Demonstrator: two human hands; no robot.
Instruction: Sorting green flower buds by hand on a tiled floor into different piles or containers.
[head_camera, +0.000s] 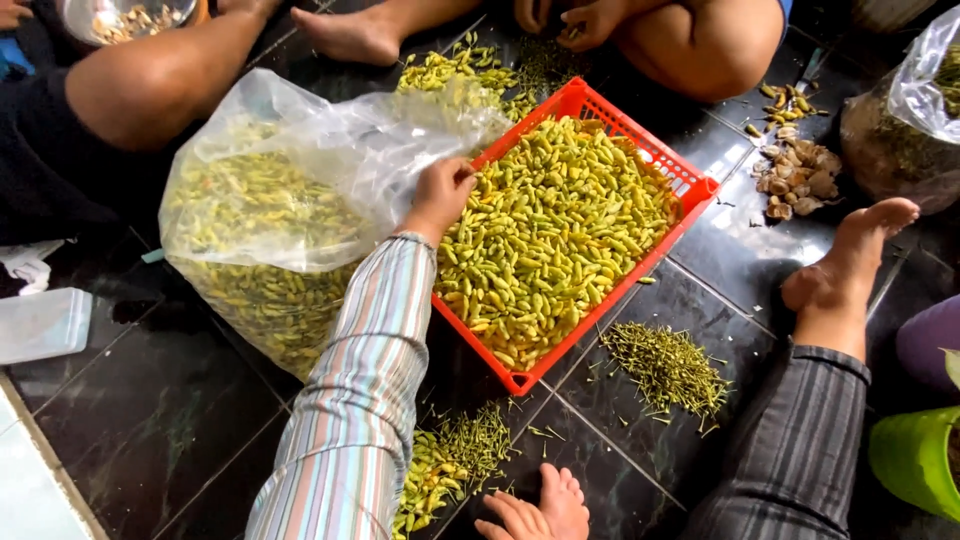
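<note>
The left hand (442, 195) pinches the clear plastic bag (270, 200) of chillies at the red basket's (690, 205) nine o'clock rim; right fingers unseen.

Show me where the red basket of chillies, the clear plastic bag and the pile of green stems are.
red basket (697, 188), head view, on its bare right corner rim.
clear plastic bag (300, 150), head view, on its upper crumpled side.
pile of green stems (665, 365), head view, at the middle of the heap on the tiles.
</note>
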